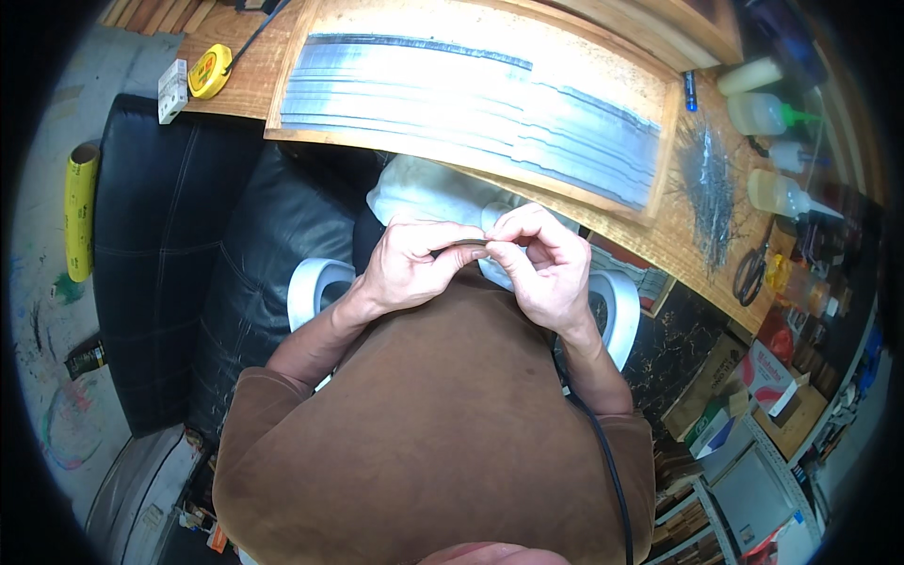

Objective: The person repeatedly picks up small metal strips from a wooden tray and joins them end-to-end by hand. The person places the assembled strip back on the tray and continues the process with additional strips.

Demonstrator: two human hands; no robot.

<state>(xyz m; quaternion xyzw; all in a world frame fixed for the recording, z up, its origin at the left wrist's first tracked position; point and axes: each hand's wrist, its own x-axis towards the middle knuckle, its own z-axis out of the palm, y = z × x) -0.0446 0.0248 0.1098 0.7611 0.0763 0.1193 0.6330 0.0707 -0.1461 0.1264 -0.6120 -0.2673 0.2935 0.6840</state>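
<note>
Above my lap, my left hand and my right hand meet fingertip to fingertip, both closed in a pinch. Between them runs a short, thin dark strip; most of it is covered by the fingers, and its kind is too small to make out. Just beyond the hands, a shallow wooden tray lies on the table. Long grey strips lie in rows inside it, partly washed out by glare. A loose heap of thin dark slivers sits right of the tray.
Black-handled scissors, a blue marker and squeeze bottles line the table's right side. At its left end are a yellow tape measure and a small white box. A black leather sofa stands left; open cartons sit lower right.
</note>
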